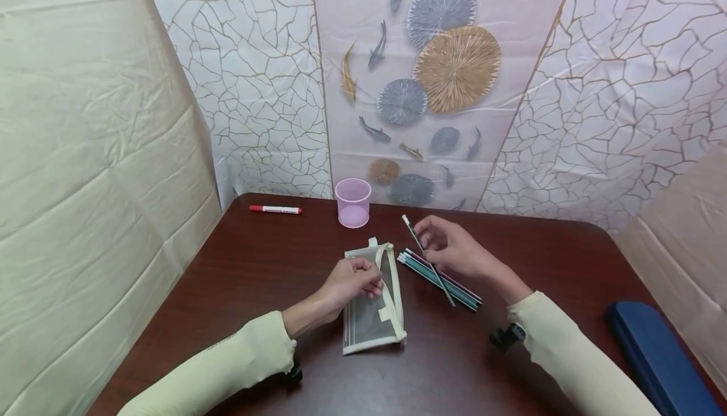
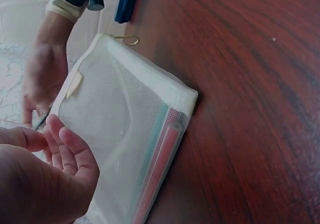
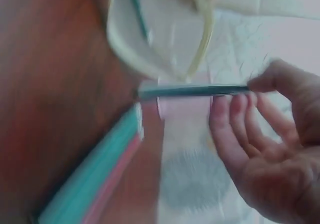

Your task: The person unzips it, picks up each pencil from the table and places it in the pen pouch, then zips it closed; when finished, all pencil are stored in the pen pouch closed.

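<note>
A cream-trimmed mesh zip pouch (image 1: 363, 327) lies on the table with its mouth parted on the right side. My left hand (image 1: 348, 286) pinches the rim of that mouth. Through the mesh, teal and red pencils (image 2: 160, 159) show along the pouch's lower edge in the left wrist view. My right hand (image 1: 457, 250) pinches a dark pencil (image 1: 410, 227) between thumb and fingers, its pale end tilted up and away. Under it on the table lies a bundle of several teal and reddish pencils (image 1: 420, 270), just right of the pouch.
A pink see-through cup (image 1: 353, 204) stands at the table's back edge. Left of it lies a red and white marker (image 1: 276, 209). A long blue case (image 1: 661, 356) sits along the right edge. Patterned cloth hangs behind the table (image 1: 227, 258).
</note>
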A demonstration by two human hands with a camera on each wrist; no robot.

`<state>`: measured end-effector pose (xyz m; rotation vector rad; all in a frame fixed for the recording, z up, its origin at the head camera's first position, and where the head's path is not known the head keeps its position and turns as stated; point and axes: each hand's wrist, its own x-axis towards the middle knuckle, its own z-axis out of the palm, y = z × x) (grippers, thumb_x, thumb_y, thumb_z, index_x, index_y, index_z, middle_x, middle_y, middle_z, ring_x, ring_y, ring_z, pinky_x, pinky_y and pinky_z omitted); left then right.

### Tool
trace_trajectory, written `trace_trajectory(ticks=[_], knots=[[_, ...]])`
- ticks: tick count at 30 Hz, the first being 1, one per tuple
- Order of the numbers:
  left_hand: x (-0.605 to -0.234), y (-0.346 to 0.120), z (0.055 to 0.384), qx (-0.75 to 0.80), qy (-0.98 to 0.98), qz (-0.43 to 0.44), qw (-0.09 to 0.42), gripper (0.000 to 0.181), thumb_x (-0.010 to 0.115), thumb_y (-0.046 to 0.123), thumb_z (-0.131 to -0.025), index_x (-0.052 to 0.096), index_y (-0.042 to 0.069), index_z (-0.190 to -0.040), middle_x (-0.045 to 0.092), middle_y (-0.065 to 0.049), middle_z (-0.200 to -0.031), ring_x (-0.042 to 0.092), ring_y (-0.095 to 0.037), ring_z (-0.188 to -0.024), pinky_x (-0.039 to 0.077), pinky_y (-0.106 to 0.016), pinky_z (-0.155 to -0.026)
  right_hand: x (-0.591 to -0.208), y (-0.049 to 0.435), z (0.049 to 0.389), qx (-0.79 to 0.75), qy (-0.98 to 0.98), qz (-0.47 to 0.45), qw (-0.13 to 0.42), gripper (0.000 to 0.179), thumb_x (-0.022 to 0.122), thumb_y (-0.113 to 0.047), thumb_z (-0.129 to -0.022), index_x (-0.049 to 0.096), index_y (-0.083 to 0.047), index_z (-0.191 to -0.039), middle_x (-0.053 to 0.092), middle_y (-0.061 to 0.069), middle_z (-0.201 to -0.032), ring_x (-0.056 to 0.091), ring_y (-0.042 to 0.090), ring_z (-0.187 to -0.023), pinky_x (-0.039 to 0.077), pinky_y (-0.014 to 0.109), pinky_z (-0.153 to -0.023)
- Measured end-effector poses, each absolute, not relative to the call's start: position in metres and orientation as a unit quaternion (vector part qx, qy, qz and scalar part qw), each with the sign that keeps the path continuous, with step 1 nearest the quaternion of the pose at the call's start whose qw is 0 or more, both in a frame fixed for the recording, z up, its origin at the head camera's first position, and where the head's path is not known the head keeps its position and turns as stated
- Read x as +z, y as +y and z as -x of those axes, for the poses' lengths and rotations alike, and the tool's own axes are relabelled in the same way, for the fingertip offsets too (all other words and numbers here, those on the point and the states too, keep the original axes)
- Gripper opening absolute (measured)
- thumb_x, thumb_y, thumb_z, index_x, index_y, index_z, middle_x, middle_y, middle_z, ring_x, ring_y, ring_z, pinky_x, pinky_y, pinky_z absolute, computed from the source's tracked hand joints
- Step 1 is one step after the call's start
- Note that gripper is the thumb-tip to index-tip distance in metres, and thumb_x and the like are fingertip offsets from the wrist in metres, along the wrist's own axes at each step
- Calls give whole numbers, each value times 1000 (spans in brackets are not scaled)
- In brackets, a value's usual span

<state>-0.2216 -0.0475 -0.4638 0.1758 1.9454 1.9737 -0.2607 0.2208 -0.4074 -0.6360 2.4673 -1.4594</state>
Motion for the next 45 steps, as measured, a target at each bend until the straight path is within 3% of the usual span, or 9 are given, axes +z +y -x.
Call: trace_trajectory(ticks=[6, 14, 20, 27, 35, 45], knots=[[-460, -47, 222, 683, 702, -68, 187, 15, 66, 11, -94, 69, -4, -98, 73, -2, -78, 71, -9, -68, 61, -23, -66, -415, 202, 248, -666, 732, 94, 106, 40, 60, 3, -97, 48, -8, -134, 61, 2, -103, 63, 15, -83, 62, 36, -68], [-456, -47, 223, 675, 711, -66, 188, 20, 67, 7, -89, 71, -8, -101, 75, -2, -77, 71, -9, -67, 60, -23, -65, -435, 176, 231, -728, 674, 17, 125, 35, 58, 1, -99, 48, -13, -129, 67, -1, -107, 70, 16, -91, 64, 40, -79], [-455, -46, 223, 677, 710, -56, 186, 10, 67, 6, -88, 70, -1, -95, 74, -2, -77, 71, -9, -68, 60, -23, -65, -443, 165, 223, -728, 672, 14, 137, 37, 58, 2, -96, 49, -12, -130, 68, 5, -109, 71, 23, -96, 64, 41, -77], [-454, -46, 223, 680, 708, -51, 184, 9, 68, 8, -93, 69, -1, -95, 72, -1, -77, 70, -9, -69, 60, -23, -67, -455, 157, 216, -714, 681, -14, 163, 41, 58, 0, -98, 45, -5, -137, 69, 11, -115, 71, 18, -89, 64, 40, -73], [-456, -44, 221, 677, 711, -49, 181, 8, 67, 10, -95, 67, 2, -96, 70, 0, -77, 70, -8, -70, 60, -23, -68, -464, 147, 211, -713, 682, -21, 163, 41, 64, -5, -97, 48, -3, -135, 73, 2, -106, 72, 14, -86, 64, 38, -71], [-458, -42, 219, 677, 717, -43, 163, 8, 68, 11, -94, 67, 3, -95, 70, 0, -77, 69, -8, -68, 59, -23, -68, -468, 139, 212, -704, 694, -58, 140, 43, 65, -1, -91, 52, -2, -133, 67, 4, -100, 66, 15, -79, 62, 35, -63]])
